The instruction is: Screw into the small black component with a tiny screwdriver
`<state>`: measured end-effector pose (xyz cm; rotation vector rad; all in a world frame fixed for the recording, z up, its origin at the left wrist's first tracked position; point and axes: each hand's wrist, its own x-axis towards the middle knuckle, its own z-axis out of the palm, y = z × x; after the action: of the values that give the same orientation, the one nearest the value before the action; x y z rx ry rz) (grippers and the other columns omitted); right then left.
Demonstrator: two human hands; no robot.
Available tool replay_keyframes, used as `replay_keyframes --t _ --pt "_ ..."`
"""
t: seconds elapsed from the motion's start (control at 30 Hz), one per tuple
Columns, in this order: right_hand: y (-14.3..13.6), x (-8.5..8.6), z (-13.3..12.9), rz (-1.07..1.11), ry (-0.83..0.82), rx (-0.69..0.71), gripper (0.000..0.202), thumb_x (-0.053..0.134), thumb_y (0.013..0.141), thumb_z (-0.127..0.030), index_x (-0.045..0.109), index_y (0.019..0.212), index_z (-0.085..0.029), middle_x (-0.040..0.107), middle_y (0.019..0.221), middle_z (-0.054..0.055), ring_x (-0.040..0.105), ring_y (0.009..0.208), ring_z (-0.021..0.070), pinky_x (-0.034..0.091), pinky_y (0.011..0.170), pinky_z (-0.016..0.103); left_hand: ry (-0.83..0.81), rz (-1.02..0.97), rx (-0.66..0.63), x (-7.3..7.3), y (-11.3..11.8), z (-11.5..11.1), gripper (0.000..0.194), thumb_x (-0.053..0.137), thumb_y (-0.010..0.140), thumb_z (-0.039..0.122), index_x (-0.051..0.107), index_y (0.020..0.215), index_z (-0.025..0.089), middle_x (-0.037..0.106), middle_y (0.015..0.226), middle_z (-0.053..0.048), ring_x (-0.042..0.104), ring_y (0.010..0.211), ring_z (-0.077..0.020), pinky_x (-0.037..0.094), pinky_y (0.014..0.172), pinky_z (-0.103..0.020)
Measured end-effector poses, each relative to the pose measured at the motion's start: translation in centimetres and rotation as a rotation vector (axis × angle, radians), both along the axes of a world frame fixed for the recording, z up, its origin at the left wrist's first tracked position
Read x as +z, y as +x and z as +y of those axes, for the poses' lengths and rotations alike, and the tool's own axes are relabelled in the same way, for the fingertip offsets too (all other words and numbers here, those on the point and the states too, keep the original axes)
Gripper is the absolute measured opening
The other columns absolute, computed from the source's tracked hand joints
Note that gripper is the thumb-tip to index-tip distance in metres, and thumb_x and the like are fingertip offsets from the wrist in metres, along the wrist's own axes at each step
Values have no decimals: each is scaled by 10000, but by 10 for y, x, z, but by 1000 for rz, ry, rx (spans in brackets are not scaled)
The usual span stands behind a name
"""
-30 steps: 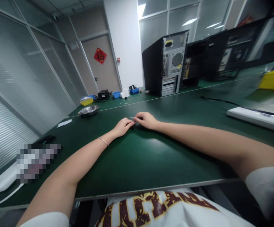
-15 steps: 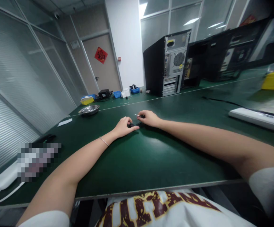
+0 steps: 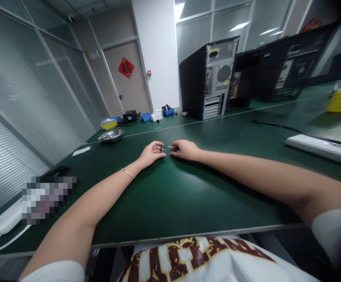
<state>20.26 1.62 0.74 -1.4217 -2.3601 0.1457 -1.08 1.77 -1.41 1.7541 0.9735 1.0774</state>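
Note:
My left hand [image 3: 153, 153] holds a small black block [image 3: 162, 149] between thumb and fingers, just above the green table. Silvery spots show on the side of the block that faces right. In my right hand [image 3: 187, 150] is a small screwdriver [image 3: 171, 147], its thin metal shaft pointing left at the block. The fingers cover most of its dark handle. A short gap separates the shaft's tip from the block, and both hands are close together over the middle of the table.
Beyond the hands, a metal bowl [image 3: 111, 136] lies at left and a black computer tower [image 3: 192, 84] stands at the back. Blue bins [image 3: 168, 112] line the far side. A white power strip [image 3: 320, 148] lies at right, and a white cable [image 3: 7, 247] loops at front left.
My left hand has shifted slightly left and turned, bringing the black block upright into view. The right hand has lowered a little, with the screwdriver still in it.

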Motion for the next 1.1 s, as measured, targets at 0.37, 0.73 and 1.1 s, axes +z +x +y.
replay_keyframes --t 0.37,0.73,1.1 --pt "2 -5 1 476 224 315 293 665 820 -322 647 1079 -187 711 1035 59 650 949 199 478 824 290 5 19 -23 2 2 -4 525 840 638 185 548 1073 148 675 864 -31 667 764 -131 538 779 -319" --pt "-1 -4 -10 347 242 351 321 675 833 -324 623 1120 -190 694 1093 76 643 956 206 461 802 283 111 73 -47 1 9 -11 517 845 638 201 556 1066 162 577 742 45 582 662 -85 486 694 -245" --pt "-1 -10 -4 468 227 465 276 674 831 -291 625 1081 -186 699 1043 74 653 970 213 484 852 319 115 80 -66 2 9 -11 553 880 615 274 535 1033 161 581 708 51 596 664 -95 489 689 -248"
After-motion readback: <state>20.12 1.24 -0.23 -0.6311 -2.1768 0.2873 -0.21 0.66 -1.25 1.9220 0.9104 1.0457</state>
